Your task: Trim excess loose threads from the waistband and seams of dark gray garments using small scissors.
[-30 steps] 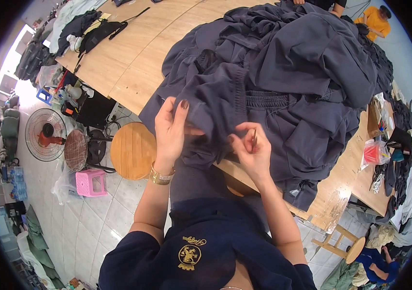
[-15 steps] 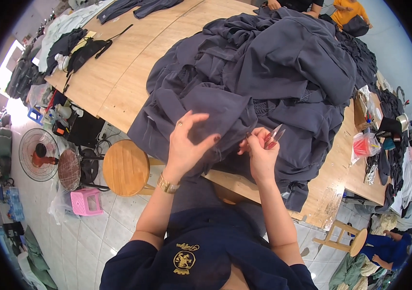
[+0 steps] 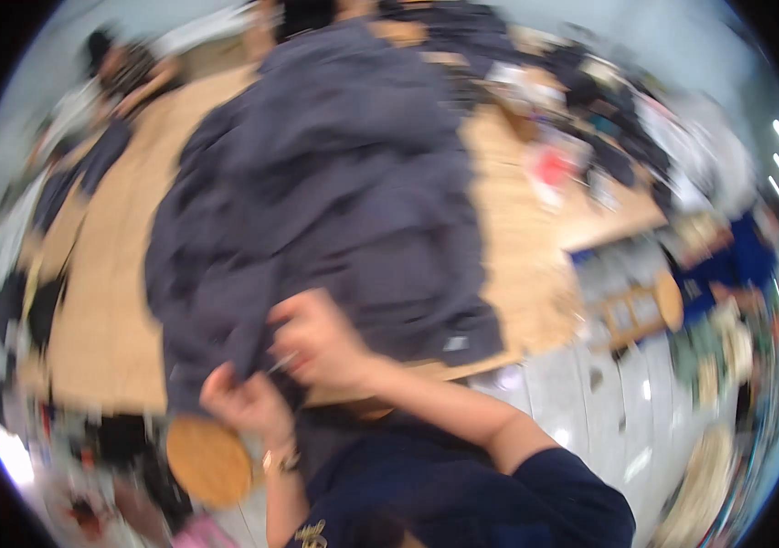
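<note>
The picture is blurred by motion. A big heap of dark grey-blue garments (image 3: 334, 201) lies on a long wooden table (image 3: 106, 301). My left hand (image 3: 241, 402), with a gold watch on its wrist, pinches the near edge of the dark garment at the table's front. My right hand (image 3: 318, 342) sits just above and to the right of it, on the same fabric. Its fingers are closed around a small thin metal tool (image 3: 281, 363), which is too blurred to tell apart. My dark blue shirt fills the lower middle.
A round wooden stool (image 3: 209, 461) stands below the table edge by my left hand. Red and white clutter (image 3: 549, 169) lies on the table's right end. Another person in blue (image 3: 736, 265) and a wooden stool (image 3: 650, 306) are at the right. White floor tiles run lower right.
The view has swung hard, so the table and heap now sit left of centre. My hands have dropped to the garment's near edge, the left one now below the right.
</note>
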Tool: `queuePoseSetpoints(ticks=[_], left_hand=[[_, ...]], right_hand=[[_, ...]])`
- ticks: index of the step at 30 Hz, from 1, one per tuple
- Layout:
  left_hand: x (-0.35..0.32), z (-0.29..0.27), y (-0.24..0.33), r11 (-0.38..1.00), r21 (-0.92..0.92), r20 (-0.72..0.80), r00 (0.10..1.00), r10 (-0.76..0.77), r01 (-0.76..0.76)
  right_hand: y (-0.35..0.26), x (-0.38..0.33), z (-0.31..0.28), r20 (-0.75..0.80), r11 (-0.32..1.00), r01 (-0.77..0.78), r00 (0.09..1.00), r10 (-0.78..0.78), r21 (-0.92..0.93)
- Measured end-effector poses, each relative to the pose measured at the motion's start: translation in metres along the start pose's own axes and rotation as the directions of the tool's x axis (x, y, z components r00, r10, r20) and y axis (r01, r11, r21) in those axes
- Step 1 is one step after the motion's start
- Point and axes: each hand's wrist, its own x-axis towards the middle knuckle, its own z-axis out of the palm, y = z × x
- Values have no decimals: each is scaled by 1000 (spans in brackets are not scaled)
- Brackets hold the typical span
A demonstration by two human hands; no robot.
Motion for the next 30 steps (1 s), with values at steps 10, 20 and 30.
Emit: queuePoseSetpoints(ticks=[10, 20, 30], left_hand=[[46, -38, 50, 839, 200, 74, 862, 502, -506], [93, -56, 33, 789, 594, 206, 978, 43, -160], [3, -20, 49, 846, 80, 593, 657, -465, 527]], right_hand=[[-34, 31, 17, -55, 856, 47, 998, -22, 514], [-27, 21, 7, -133, 936, -66, 984, 118, 345], [-19, 7, 10, -104, 964, -104, 986, 133, 245]])
